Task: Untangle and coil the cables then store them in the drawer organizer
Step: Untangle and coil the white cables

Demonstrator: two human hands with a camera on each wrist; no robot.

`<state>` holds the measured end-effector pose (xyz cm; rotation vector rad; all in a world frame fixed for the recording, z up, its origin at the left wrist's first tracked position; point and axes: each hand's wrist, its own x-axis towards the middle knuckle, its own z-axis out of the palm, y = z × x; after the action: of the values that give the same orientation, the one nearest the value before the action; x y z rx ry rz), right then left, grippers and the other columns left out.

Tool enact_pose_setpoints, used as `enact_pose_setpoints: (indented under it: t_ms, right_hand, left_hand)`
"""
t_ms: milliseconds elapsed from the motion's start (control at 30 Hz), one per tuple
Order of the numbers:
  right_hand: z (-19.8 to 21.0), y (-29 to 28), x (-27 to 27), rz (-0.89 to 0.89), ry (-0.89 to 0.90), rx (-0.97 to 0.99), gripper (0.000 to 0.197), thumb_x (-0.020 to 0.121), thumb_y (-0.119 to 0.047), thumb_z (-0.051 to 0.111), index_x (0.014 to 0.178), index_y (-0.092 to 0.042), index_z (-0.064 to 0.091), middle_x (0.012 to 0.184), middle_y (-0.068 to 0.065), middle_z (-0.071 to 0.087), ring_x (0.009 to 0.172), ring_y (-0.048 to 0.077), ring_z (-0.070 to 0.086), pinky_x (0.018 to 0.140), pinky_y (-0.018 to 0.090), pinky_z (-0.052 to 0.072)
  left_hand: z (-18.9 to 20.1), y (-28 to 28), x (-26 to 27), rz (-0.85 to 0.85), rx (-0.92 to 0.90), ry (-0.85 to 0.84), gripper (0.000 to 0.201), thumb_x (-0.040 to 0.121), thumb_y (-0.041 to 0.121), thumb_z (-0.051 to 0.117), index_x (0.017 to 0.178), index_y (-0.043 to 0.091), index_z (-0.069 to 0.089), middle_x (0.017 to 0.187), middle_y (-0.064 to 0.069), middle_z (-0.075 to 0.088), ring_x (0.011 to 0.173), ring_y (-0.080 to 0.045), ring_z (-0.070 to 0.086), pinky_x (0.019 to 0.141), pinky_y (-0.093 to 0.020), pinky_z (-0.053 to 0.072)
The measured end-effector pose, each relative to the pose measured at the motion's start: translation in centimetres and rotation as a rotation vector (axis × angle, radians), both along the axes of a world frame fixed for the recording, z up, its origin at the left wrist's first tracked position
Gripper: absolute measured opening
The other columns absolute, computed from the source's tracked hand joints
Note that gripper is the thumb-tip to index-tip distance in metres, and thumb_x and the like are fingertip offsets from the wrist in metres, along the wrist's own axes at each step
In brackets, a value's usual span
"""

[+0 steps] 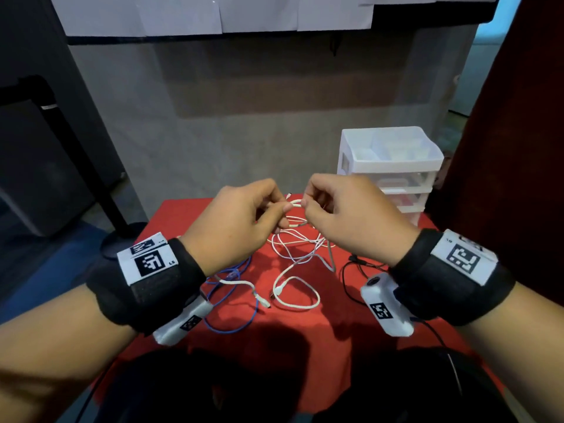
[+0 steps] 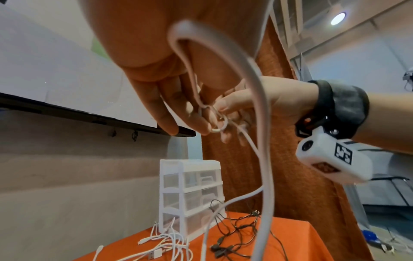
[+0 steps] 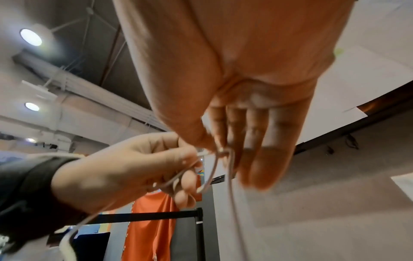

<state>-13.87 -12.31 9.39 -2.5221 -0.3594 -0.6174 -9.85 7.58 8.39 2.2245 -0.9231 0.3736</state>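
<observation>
Head view: both hands are raised above the red tablecloth [image 1: 293,331], knuckles toward the camera. The left hand [image 1: 235,221] and right hand [image 1: 351,215] each pinch the same white cable [image 1: 295,203] between thumb and forefinger, other fingers curled under; the short held span runs left to right between the two pinches, level with the fingertips, and both hands sit about equally near it. Its slack drops straight down into a loose white tangle on the cloth. A blue cable [image 1: 232,312] lies under the left wrist and a black cable [image 1: 357,264] under the right. The white drawer organizer [image 1: 390,166] stands at the far right corner, beyond the right hand, drawers seemingly closed. Wristbands carry square black-and-white markers; one tag seems to read "L5", the rest is illegible. Left wrist view: the cable forms a small knot-like loop [image 2: 218,121] right at the fingertips of both hands, a thick strand hanging down past it toward the table. Likely next: work that loop apart sideways. Right wrist view: the right thumb and forefinger nip a bend of cable [image 3: 225,151]; strands hang down from it. No brand is readable.
</observation>
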Motion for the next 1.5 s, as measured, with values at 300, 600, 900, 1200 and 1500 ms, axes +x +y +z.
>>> enact_pose_setpoints:
  t_ms: [300,600,900,1200,1500]
  right_hand:
    - [-2.8,-2.1,2.2,-0.244,0.073,0.384,0.021,0.089,-0.023,0.059,0.078,-0.005,0.057,0.067,0.001,0.057,0.063,0.017,0.048,0.058,0.032,0.038]
    - [-5.6,-5.1,3.9,-0.311,0.327,0.723,0.009,0.087,-0.018,0.058,0.081,-0.016,0.052,0.073,0.009,0.054,0.065,0.023,0.054,0.056,0.033,0.051]
    - [-11.6,-6.2,3.8,-0.402,0.625,0.797,0.015,0.091,-0.005,0.051,0.08,-0.016,0.051,0.066,0.009,0.053,0.047,0.018,0.041,0.04,0.018,0.028]
    - [-10.5,-7.7,4.4,-0.463,0.522,1.35,0.018,0.097,-0.002,0.047,0.08,-0.008,0.051,0.061,0.007,0.05,0.045,0.014,0.041,0.036,0.02,0.032]
    - [-11.4,-6.7,3.4,-0.296,0.706,0.981,0.005,0.103,-0.011,0.054,0.099,-0.009,0.056,0.069,0.012,0.061,0.043,0.015,0.053,0.035,0.022,0.036]
  left_hand:
    - [1.5,-0.2,-1.2,-0.226,-0.592,0.995,0.013,0.103,0.015,0.05,0.101,0.007,0.06,0.101,-0.01,0.073,0.095,-0.021,0.07,0.084,-0.047,0.061]
    - [2.0,1.8,-0.8,-0.264,-0.643,0.962,0.023,0.093,0.037,0.061,0.076,0.022,0.064,0.095,-0.001,0.062,0.075,-0.009,0.055,0.069,-0.026,0.057]
    - [1.7,1.4,-0.1,-0.094,-0.52,0.819,0.025,0.101,0.038,0.051,0.088,0.019,0.062,0.069,0.004,0.049,0.052,-0.006,0.036,0.058,-0.022,0.048]
    - [-0.7,2.5,1.9,0.029,-0.525,0.751,0.025,0.109,0.029,0.041,0.097,0.017,0.06,0.066,0.003,0.052,0.048,-0.006,0.035,0.061,-0.026,0.057]
    - [-0.4,4.3,4.1,0.148,-0.576,0.854,0.028,0.105,0.043,0.046,0.095,0.021,0.059,0.056,0.009,0.03,0.045,-0.006,0.025,0.05,-0.021,0.038]
